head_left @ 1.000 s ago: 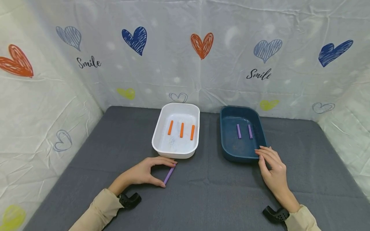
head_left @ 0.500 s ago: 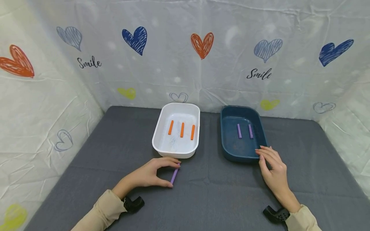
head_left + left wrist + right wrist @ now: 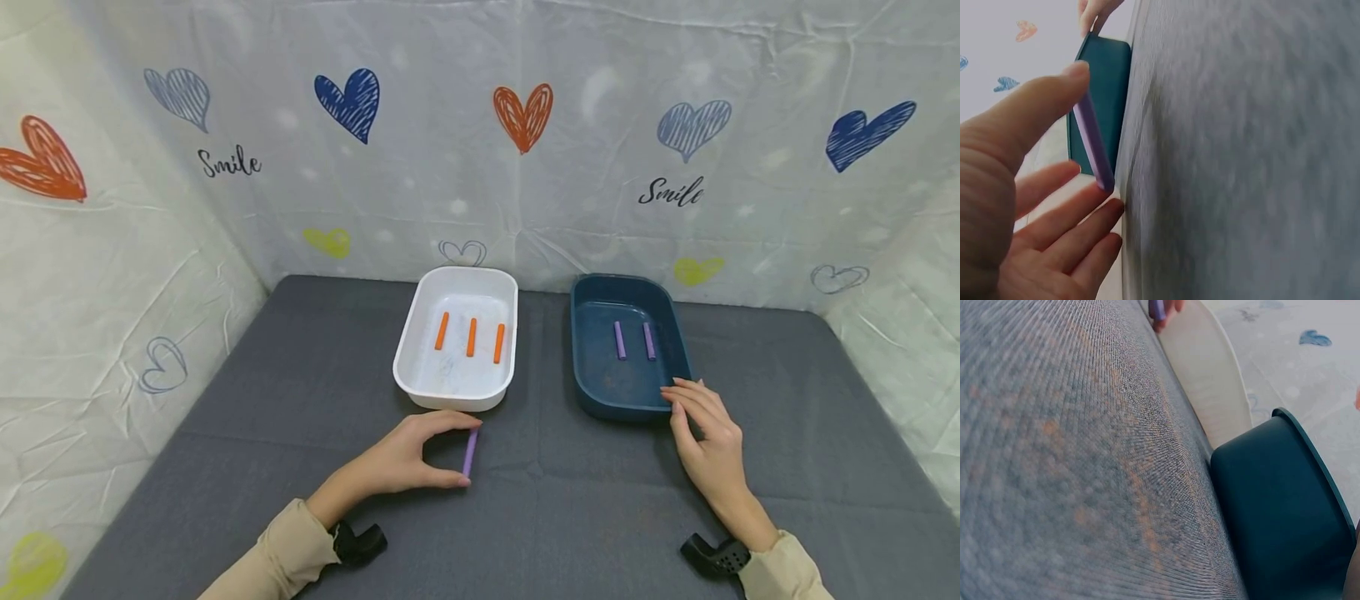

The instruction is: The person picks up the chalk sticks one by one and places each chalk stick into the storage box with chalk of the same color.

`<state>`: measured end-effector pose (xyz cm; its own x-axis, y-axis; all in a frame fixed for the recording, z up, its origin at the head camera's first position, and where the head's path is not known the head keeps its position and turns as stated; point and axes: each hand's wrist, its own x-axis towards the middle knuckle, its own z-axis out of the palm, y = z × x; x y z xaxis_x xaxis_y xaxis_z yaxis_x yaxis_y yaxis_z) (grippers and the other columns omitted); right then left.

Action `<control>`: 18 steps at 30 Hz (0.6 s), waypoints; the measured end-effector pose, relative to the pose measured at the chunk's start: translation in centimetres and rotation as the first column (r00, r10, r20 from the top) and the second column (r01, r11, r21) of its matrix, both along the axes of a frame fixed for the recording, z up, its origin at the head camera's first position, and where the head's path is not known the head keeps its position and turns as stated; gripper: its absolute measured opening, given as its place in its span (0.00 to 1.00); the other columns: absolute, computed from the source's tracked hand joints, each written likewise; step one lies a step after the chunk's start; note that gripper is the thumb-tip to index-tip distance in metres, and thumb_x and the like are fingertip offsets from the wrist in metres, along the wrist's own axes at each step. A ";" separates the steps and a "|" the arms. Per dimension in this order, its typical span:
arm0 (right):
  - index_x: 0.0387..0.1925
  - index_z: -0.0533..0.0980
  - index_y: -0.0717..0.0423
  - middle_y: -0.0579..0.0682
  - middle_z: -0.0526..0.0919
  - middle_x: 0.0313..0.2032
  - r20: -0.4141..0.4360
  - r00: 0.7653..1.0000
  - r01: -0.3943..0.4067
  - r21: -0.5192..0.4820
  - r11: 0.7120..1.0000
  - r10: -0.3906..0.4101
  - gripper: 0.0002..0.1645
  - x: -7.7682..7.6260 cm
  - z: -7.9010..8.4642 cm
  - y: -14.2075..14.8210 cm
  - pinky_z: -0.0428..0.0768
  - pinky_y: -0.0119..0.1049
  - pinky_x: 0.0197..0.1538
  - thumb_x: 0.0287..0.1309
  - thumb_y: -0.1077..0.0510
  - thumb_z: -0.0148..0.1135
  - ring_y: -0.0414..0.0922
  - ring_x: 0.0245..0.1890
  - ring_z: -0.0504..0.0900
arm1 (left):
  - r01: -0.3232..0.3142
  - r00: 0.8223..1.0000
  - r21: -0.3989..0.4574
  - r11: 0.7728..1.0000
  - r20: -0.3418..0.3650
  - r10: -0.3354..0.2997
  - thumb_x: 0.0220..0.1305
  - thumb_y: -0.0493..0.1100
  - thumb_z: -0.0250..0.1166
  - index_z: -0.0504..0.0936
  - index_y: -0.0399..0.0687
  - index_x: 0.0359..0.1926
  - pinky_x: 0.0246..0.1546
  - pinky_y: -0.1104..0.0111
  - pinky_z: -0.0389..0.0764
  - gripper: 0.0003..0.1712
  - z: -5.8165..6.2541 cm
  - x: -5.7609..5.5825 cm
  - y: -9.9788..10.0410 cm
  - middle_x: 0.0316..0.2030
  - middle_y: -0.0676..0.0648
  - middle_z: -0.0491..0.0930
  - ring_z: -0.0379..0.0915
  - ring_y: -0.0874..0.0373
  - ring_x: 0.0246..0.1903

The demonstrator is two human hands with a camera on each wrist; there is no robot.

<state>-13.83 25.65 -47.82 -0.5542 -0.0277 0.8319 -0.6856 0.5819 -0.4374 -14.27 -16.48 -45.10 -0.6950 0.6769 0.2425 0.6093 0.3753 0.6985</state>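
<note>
My left hand [image 3: 408,457] pinches a slim purple stick [image 3: 470,454] by its two ends, thumb on the near end and a fingertip on the far one. It is just in front of the white tray [image 3: 456,398]. In the left wrist view the stick [image 3: 1093,140] spans the gap from thumb to finger, the lower fingers spread below it. My right hand [image 3: 711,437] grips the near right corner of the dark blue tray [image 3: 622,410], fingertips over the rim and thumb outside. Two purple sticks [image 3: 620,341] lie side by side in the blue tray.
Three orange sticks [image 3: 471,337] lie apart inside the white tray. A grey cloth [image 3: 570,517] covers the table. Behind the trays stands a white curtain [image 3: 450,192] printed with hearts. Each wrist wears a black camera band, such as the right band [image 3: 716,557].
My left hand has moved right along the front of the white tray with the purple stick, which has turned more upright in the head view. The right hand and both trays stay put.
</note>
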 end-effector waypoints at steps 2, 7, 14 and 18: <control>0.37 0.84 0.71 0.64 0.86 0.38 0.001 1.000 0.001 0.001 1.000 -0.001 0.12 0.0 0.0 0.0 0.66 0.43 0.70 0.52 0.78 0.59 0.60 0.49 0.80 | -0.015 1.000 0.004 1.000 -0.019 0.015 0.49 0.53 0.80 0.78 0.44 0.62 0.62 0.65 0.72 0.40 0.0 0.1 0.4 0.58 0.51 0.79 0.73 0.58 0.60; 0.37 0.84 0.71 0.64 0.86 0.38 0.000 1.000 0.004 0.003 1.000 -0.004 0.12 -0.1 0.0 0.0 0.66 0.43 0.70 0.52 0.78 0.59 0.61 0.49 0.80 | -0.038 0.998 0.043 0.998 -0.055 0.040 0.47 0.50 0.82 0.78 0.39 0.62 0.60 0.63 0.74 0.42 0.1 0.4 1.3 0.58 0.46 0.80 0.74 0.55 0.58; 0.38 0.84 0.71 0.64 0.86 0.39 0.007 1.000 0.003 0.001 1.000 -0.003 0.12 0.0 0.0 0.0 0.66 0.43 0.70 0.52 0.78 0.59 0.60 0.50 0.80 | -0.104 0.993 0.049 0.993 -0.047 0.106 0.45 0.47 0.83 0.78 0.37 0.61 0.61 0.60 0.74 0.43 0.4 0.8 2.5 0.57 0.46 0.80 0.75 0.53 0.58; 0.38 0.84 0.71 0.64 0.86 0.39 0.005 1.000 0.003 0.002 1.000 -0.003 0.12 0.0 -0.1 0.0 0.66 0.43 0.70 0.53 0.78 0.59 0.59 0.50 0.80 | -0.122 0.992 0.038 0.992 -0.031 0.123 0.45 0.48 0.82 0.77 0.38 0.62 0.61 0.59 0.73 0.43 0.6 1.0 3.1 0.57 0.47 0.80 0.74 0.53 0.59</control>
